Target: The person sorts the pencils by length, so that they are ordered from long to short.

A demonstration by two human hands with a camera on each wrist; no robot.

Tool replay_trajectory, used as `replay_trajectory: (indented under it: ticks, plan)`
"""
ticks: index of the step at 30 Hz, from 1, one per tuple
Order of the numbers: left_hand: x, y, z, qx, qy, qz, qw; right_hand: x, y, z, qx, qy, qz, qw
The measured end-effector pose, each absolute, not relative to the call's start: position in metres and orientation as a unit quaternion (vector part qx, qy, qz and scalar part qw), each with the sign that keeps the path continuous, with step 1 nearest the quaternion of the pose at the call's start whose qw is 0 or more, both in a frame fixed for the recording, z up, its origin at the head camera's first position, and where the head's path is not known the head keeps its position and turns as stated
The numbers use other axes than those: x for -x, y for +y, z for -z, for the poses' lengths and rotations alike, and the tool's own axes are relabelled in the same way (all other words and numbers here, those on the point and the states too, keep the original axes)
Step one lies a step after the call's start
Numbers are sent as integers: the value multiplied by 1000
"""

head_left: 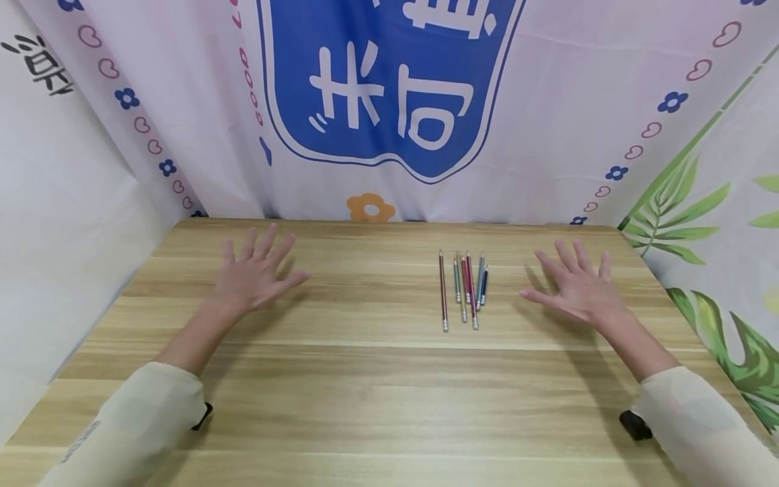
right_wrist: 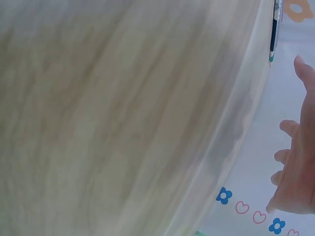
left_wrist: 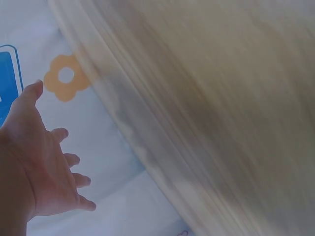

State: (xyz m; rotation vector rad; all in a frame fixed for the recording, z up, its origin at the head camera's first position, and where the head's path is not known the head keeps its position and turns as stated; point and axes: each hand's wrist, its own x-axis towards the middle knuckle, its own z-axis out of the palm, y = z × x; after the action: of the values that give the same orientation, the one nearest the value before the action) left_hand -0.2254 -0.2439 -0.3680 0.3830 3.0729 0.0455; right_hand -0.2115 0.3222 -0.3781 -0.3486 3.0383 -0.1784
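Several pencils of differing lengths lie side by side right of the table's middle, their eraser ends toward me. A long dark red pencil (head_left: 443, 291) sits a little apart at the left of the group, and a short dark blue pencil (head_left: 484, 285) is at its right end. My left hand (head_left: 252, 274) hovers over the left part of the table with fingers spread, holding nothing. On the other side my right hand (head_left: 578, 284), also spread and holding nothing, is just right of the pencils. In the right wrist view, pencil ends (right_wrist: 274, 34) show at the table edge.
The wooden table (head_left: 365, 399) runs back to a printed cloth (head_left: 548, 135) hanging behind it. A white cloth (head_left: 67, 223) hangs at the left, and a leaf-patterned one (head_left: 730, 270) at the right. Dark objects, their kind unclear, show under both sleeves.
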Motion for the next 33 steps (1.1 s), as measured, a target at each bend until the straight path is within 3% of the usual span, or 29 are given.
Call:
replay_trajectory:
  ticks: [33]
  plan:
    - [232,-165,383,-190,980,-51,39,209,296,383,140,988,62,29]
